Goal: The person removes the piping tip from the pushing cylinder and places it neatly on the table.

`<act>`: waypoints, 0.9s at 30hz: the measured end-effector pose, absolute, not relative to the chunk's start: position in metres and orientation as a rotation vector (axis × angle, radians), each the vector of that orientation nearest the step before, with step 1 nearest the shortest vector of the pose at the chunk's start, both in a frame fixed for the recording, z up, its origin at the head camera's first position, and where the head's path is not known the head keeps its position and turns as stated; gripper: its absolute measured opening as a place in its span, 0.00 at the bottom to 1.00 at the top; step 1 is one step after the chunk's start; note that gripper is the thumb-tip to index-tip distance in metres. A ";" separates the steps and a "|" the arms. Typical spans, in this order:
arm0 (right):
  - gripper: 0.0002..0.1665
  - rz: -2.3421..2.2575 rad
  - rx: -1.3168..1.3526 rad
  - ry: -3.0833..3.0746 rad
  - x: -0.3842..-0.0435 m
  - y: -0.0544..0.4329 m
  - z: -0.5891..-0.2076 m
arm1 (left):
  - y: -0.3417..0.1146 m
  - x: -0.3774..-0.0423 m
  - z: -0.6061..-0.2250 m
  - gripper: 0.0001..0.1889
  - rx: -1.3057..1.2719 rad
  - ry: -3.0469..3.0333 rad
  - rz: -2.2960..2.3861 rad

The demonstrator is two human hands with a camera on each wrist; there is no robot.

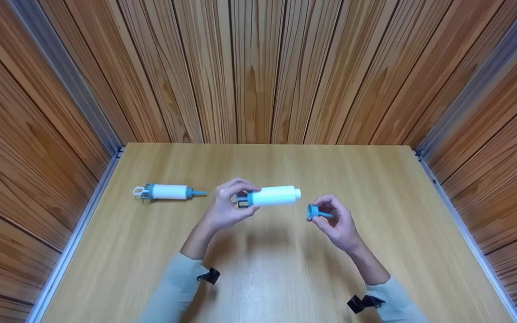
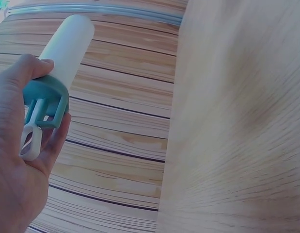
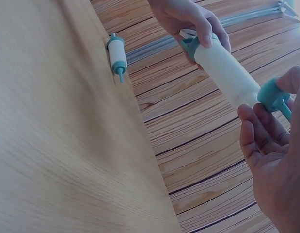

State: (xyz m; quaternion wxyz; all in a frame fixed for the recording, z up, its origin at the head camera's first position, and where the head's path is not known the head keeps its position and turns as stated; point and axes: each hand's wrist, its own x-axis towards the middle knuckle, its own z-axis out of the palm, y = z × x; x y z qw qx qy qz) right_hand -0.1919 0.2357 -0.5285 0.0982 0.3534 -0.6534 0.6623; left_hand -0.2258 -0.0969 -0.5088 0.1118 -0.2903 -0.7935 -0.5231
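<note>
My left hand (image 1: 218, 211) grips a syringe by its blue-green collar, thumb and fingers on opposite sides. The white barrel (image 1: 276, 196) points right and has a narrower, uncapped end. In the left wrist view, a white looped plunger handle (image 2: 32, 143) sticks out behind the collar toward the palm. With thumb and fingertips, my right hand (image 1: 343, 229) pinches a blue-green nozzle cap (image 1: 312, 212). Its wide side faces the barrel and its thin spout points back into the hand. In the head view a small gap separates cap and barrel.
Left of my left hand, a second syringe (image 1: 169, 192) lies on the wooden table (image 1: 258, 168), its nozzle fitted and pointing right. Wood-plank walls (image 1: 256, 67) with metal edge strips rise behind the table and at both sides.
</note>
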 end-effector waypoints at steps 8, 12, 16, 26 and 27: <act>0.17 1.940 1.044 -1.961 -0.190 0.235 -0.527 | -0.097 -0.238 -0.509 0.19 -0.793 -2.379 -1.519; 0.17 1.940 1.064 -1.947 -0.190 0.234 -0.528 | -0.098 -0.247 -0.509 0.19 -0.759 -2.398 -1.500; 0.18 1.943 1.064 -1.945 -0.190 0.235 -0.530 | -0.099 -0.254 -0.513 0.18 -0.740 -2.412 -1.500; 0.17 1.947 1.066 -1.944 -0.190 0.235 -0.532 | -0.104 -0.264 -0.529 0.19 -0.670 -2.507 -1.485; 0.17 1.946 1.060 -1.948 -0.190 0.236 -0.532 | -0.105 -0.265 -0.531 0.19 -0.666 -2.517 -1.482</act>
